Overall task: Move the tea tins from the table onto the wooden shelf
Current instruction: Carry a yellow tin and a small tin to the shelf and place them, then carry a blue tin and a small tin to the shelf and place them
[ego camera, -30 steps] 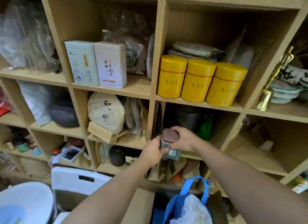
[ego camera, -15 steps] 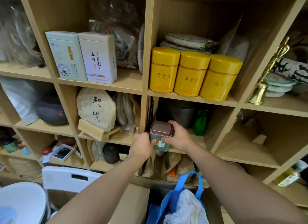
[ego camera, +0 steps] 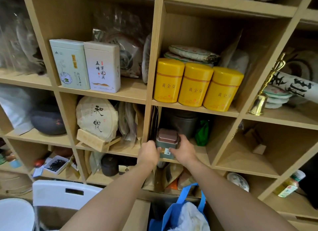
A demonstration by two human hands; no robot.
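Note:
A small grey-green tea tin (ego camera: 166,144) with a copper lid is held between both hands at the front edge of a middle compartment of the wooden shelf (ego camera: 148,100). My left hand (ego camera: 149,153) grips its left side and my right hand (ego camera: 184,151) grips its right side. The tin sits at the compartment's mouth, in front of a dark canister (ego camera: 182,123); whether it rests on the board is hidden. Three yellow tins (ego camera: 196,84) stand in the compartment above. Two pale rectangular tins (ego camera: 86,65) stand in the compartment to the upper left.
A green bag (ego camera: 202,133) lies right of the dark canister. A round wrapped tea cake (ego camera: 97,119) on a wooden stand fills the compartment to the left. A brass bell (ego camera: 259,100) stands at right. Below are a blue bag (ego camera: 179,211) and a white chair back (ego camera: 63,194).
Both hands have carried the small tin forward and up toward the middle compartment, closer to the dark canister. The view has shifted slightly.

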